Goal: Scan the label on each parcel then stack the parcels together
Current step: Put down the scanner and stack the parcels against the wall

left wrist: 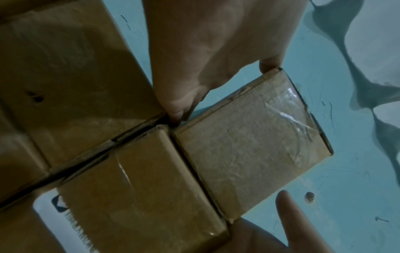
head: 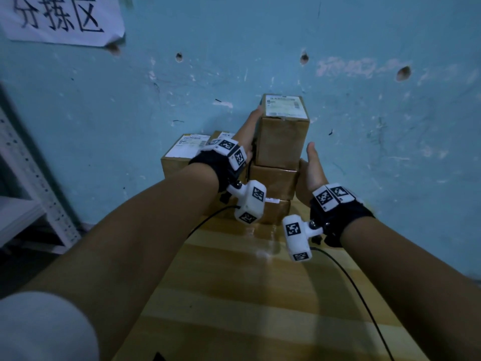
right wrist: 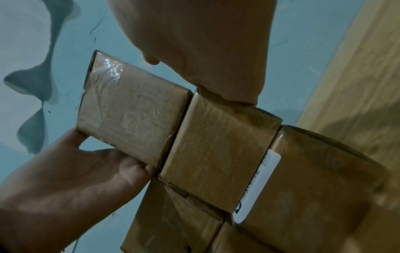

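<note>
Three brown cardboard parcels stand stacked against the blue wall. The top parcel (head: 282, 138) (left wrist: 249, 145) (right wrist: 129, 116) carries a white label (head: 285, 106) on its upper face. Below it sit the middle parcel (head: 273, 182) (left wrist: 140, 188) (right wrist: 220, 150) and the bottom parcel (head: 276, 212) (right wrist: 314, 188). My left hand (head: 248, 131) (left wrist: 205, 51) (right wrist: 75, 171) lies flat along the top parcel's left side, fingertips reaching its upper corner. My right hand (head: 313, 168) (right wrist: 205, 42) touches the middle parcel's right side, with its thumb straight up and clear of the top parcel.
More labelled parcels (head: 182, 155) stand left of the stack, behind my left wrist. The wooden table (head: 234, 282) runs toward me, with black cables (head: 351, 282) trailing over it. A metal shelf (head: 26, 178) stands at the left. A paper sign (head: 62, 19) hangs on the wall.
</note>
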`<state>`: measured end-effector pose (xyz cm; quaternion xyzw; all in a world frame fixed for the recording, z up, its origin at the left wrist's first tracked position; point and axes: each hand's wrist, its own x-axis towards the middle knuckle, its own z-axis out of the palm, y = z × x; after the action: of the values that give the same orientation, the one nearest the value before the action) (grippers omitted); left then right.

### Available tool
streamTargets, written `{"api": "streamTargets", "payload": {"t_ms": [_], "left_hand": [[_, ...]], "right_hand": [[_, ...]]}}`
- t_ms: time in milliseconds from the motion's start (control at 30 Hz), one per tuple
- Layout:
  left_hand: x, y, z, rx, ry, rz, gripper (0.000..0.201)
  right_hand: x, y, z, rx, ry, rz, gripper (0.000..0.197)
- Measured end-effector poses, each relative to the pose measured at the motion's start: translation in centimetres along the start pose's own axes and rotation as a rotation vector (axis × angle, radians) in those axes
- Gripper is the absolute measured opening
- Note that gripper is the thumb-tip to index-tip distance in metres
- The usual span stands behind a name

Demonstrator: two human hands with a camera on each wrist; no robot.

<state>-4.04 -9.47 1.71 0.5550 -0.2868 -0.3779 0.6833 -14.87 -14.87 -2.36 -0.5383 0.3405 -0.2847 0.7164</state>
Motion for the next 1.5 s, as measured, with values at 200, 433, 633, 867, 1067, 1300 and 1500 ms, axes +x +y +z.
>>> {"api": "streamTargets", "payload": {"t_ms": [200, 433, 633, 867, 1067, 1300, 1500], "left_hand": [[-0.7, -0.1, -1.2, -0.265, 0.013, -0.018, 0.061], [-4.4, -1.9, -4.0, -0.059, 0.075, -0.013, 0.045], [-11.9, -2.4, -6.6, 0.178, 0.101, -0.145, 0.020], [-23.1, -4.8, -9.8, 0.246, 0.156, -0.202, 0.006], [-30.7, -8.9, -12.3, 0.426, 0.222, -0.334, 0.017], [-34.0, -12.3, -11.3, 0.585, 0.169, -0.360, 0.063], [-34.3, -14.3, -11.0, 0.459, 0.208, -0.334, 0.068]], "right_hand": [[-0.8, 0.5, -0.8, 0.015, 0.150, -0.016, 0.067], [-3.9, 3.6, -2.2, -0.018, 0.229, 0.033, 0.072], [-10.2, 5.8, -2.0, -0.226, 0.084, 0.109, 0.066], [-19.4, 9.3, -0.3, -0.410, -0.032, 0.155, 0.065], [-27.2, 11.9, 2.9, -0.706, -0.263, 0.244, 0.063], [-30.1, 16.3, 5.8, -1.256, -0.454, 0.211, 0.081], [-29.8, 18.0, 6.5, -1.573, -0.350, 0.053, 0.050]]}}
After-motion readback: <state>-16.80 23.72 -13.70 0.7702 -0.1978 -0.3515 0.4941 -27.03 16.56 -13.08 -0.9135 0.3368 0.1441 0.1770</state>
